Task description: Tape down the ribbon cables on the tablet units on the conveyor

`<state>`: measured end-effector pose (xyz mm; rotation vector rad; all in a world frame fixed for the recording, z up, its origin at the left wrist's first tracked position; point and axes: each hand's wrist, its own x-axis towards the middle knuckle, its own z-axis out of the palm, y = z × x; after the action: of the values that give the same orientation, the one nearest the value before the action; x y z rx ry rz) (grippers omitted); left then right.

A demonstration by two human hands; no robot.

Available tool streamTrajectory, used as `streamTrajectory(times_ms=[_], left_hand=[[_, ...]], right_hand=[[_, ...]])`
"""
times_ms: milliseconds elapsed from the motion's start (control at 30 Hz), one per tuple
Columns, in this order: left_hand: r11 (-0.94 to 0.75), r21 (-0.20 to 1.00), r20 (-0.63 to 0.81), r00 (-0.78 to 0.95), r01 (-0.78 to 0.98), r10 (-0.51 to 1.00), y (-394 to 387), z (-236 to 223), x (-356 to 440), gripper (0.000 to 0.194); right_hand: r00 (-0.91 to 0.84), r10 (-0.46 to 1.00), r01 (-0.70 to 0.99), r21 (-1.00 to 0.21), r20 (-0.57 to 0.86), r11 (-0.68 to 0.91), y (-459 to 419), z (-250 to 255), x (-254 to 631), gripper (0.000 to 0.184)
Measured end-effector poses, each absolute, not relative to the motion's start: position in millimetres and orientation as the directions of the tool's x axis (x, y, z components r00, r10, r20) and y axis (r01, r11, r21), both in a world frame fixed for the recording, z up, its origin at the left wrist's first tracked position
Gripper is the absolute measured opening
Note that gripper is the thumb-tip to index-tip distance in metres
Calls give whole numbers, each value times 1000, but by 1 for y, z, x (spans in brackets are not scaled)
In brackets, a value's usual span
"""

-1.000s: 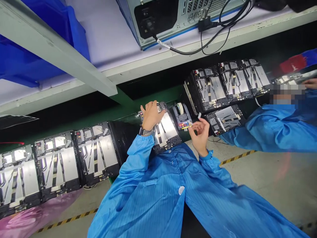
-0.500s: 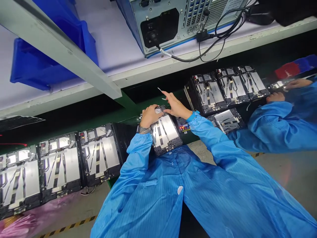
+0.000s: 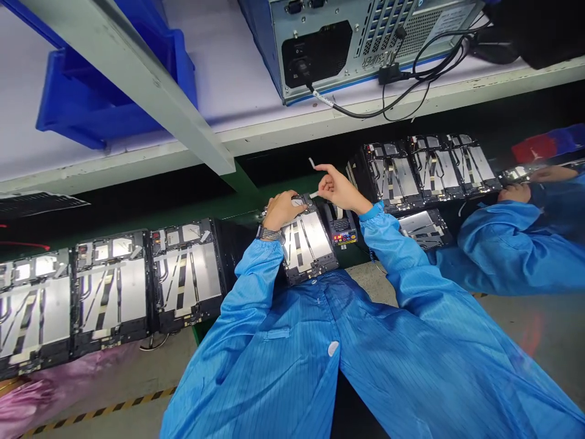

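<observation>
An opened tablet [image 3: 308, 241], its silver inside crossed by dark ribbon cables, stands tilted against my lap at the edge of the line. My left hand [image 3: 280, 210] grips its upper left corner, the thumb across the front. To the right, my right hand [image 3: 339, 188] is raised beside the top edge. Between its thumb and curled fingers is a small white strip [image 3: 314, 195]. A second white strip [image 3: 312, 163] clings to the tip of the outstretched index finger. Just right of the tablet sits a small black machine [image 3: 342, 231] with red lit digits.
Stacked opened tablets [image 3: 185, 274] line the left, with more stacks [image 3: 432, 171] at the right. A co-worker's hand [image 3: 514, 193] and blue sleeves are at far right; a pink sleeve [image 3: 31, 390] is at lower left. Above, a shelf [image 3: 269, 139] carries a computer case [image 3: 320, 55] and blue bins [image 3: 114, 116].
My right hand has drawn back to the right from the tablet's top edge, its fingers curling in around the strip. My left hand keeps its hold. The view has shifted slightly.
</observation>
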<state>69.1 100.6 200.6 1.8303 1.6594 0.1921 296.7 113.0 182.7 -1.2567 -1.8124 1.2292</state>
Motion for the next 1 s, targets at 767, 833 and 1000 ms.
streamTrajectory(times_ms=[767, 833, 1000], left_hand=[[-5, 564, -310, 218, 826, 926, 105, 195, 61, 52], [-4, 560, -311, 215, 828, 926, 105, 194, 61, 53], [-5, 560, -316, 219, 829, 923, 106, 194, 61, 55]], right_hand=[[-529, 821, 604, -775, -215, 186, 133, 188, 266, 84], [-520, 821, 617, -768, -235, 170, 133, 188, 265, 86], [-499, 827, 654, -739, -259, 163, 130, 190, 262, 98]])
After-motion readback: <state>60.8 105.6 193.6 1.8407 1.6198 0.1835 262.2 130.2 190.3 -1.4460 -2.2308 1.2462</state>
